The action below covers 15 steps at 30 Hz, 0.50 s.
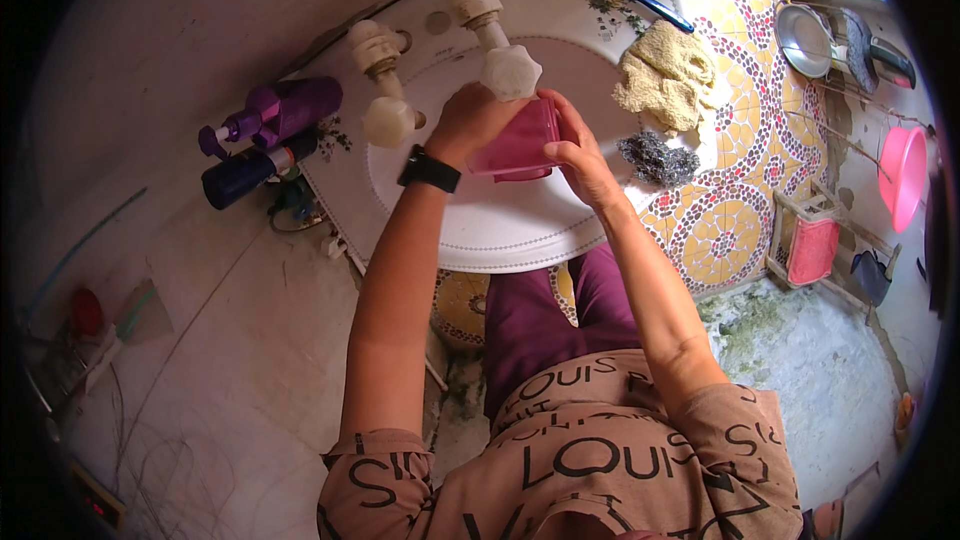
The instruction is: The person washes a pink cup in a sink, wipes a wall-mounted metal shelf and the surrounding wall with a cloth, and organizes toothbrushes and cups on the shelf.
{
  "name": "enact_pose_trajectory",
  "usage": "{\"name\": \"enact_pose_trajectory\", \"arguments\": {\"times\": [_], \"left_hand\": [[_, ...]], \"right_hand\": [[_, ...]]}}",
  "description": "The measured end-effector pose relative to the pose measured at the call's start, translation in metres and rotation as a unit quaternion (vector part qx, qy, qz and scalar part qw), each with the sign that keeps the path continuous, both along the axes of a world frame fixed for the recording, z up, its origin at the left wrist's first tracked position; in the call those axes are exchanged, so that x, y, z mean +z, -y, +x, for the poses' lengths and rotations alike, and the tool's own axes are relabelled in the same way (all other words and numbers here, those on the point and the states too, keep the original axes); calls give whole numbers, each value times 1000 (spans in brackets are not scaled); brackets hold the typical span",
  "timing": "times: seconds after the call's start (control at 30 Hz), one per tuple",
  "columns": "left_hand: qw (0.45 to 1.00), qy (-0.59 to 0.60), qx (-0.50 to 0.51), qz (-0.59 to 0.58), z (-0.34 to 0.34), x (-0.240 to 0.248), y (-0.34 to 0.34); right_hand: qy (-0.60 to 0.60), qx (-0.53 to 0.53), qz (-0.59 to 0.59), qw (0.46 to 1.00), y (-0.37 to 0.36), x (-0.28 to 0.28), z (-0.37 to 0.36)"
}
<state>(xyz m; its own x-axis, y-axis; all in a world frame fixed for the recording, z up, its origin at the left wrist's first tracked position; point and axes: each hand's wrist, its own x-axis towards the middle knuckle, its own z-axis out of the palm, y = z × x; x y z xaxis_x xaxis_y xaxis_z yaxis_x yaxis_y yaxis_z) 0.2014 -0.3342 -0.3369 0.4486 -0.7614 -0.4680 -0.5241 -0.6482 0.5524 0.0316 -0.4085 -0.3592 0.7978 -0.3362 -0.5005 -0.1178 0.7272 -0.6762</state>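
Observation:
Over the white washbasin (500,248) I have a pink see-through plastic container (518,140), tilted. My right hand (588,162) grips its right edge, thumb on the near side and fingers behind. Against the container's left side lies my left hand (477,122), a black watch (430,171) on its wrist. A white tap knob (511,73) overlaps that hand, and its fingers are hidden. A second tap (388,120) stands to the left. Through the lower edge of the container shows a darker pink part (524,176) that I cannot make out.
On the basin's right rim lie a yellow cloth (668,75), a dark scouring pad (660,160) and a blue toothbrush (640,0). Purple (300,110) and dark blue (245,178) bottles are at the left. Pans (806,40) and a pink basin (903,178) hang on the right.

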Motion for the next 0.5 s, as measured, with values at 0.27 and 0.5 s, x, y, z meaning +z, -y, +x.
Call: {"name": "enact_pose_trajectory", "arguments": {"times": [0.27, 0.5], "left_hand": [[760, -619, 191, -57, 7, 1, -40], [841, -503, 142, -141, -18, 12, -48]], "right_hand": [[87, 4, 88, 992, 9, -10, -6], [42, 19, 54, 997, 10, -18, 4]]}}
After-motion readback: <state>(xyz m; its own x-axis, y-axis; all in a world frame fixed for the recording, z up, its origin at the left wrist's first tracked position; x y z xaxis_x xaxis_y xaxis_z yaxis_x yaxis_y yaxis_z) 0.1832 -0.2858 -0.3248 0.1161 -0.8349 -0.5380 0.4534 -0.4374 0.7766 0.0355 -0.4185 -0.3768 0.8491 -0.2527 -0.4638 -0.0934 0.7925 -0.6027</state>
